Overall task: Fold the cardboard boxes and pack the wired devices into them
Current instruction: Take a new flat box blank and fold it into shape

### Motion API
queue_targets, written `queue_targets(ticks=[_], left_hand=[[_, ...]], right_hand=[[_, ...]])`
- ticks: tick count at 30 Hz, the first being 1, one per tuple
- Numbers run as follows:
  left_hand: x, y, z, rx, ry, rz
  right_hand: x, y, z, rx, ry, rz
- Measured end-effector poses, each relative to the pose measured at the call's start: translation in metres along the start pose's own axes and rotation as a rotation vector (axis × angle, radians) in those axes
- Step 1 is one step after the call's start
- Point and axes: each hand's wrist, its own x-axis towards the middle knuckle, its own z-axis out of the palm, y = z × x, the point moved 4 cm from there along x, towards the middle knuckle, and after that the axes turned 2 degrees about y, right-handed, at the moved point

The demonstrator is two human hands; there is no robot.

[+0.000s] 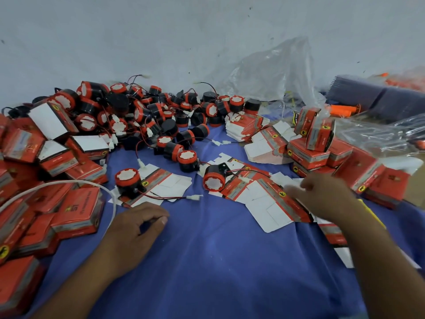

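Fingers (294, 191) of right hand (322, 194): stretched out, nothing gripped, blurred; reaching left over flat box blank (271, 203); contact with the card not certain. Fingers of left hand (135, 229): loosely curled, empty, resting on blue cloth (218, 261), near centre.

Next out, same flat box blank: red print, white flaps, lying flat on the cloth just left of right hand and overlapping other blanks. Judged thin card, very light, bending readily along its creases, easily dog-eared. Probably best pinched at a free flap edge, then squared up with both hands.

Beyond right fingertips, wired device (213, 180): black drum, red collar, white face, on its side on the blanks; thin red and black leads ending in a white plug. Judged hard, compact, heavier than the card, apt to roll. Best taken round the body, never by the leads. Just beyond left hand, second device (127, 181), face up on another blank.

Further out: heap of devices (142, 111), far left to centre, leads tangled. Near left, folded boxes (76, 212) in a pile; at right, more folded boxes (308, 155). Far right, clear plastic bag (276, 72).
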Motion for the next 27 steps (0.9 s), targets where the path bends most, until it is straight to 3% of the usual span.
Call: queue_targets(ticks=[3,9,15,17,20,23,25,27], left_hand=[[0.0,-0.001,-0.001,-0.01,-0.003,-0.002],[-0.001,-0.003,-0.001,-0.005,-0.014,0.004],[-0.001,-0.003,-0.001,0.003,-0.015,0.033],[-0.001,-0.002,0.0,0.002,-0.012,0.042],[-0.001,0.001,0.0,-0.025,0.027,0.01],[-0.002,0.011,-0.003,-0.097,0.134,0.019],[-0.003,0.02,-0.004,-0.103,0.174,0.056],[-0.004,0.027,-0.003,-0.095,0.182,0.091]], right_hand=[[0.005,-0.013,0.032,-0.2,-0.239,-0.021],[0.014,-0.011,0.037,-0.141,-0.234,0.134],[0.011,-0.017,0.02,0.068,-0.155,0.081],[0.011,-0.016,0.009,0.298,-0.113,0.097],[-0.001,-0.024,-0.01,0.88,-0.14,0.094],[-0.01,-0.04,-0.01,1.194,-0.13,0.026],[-0.012,-0.048,-0.007,1.314,-0.006,0.001],[-0.013,-0.048,-0.012,1.382,0.225,-0.001]])
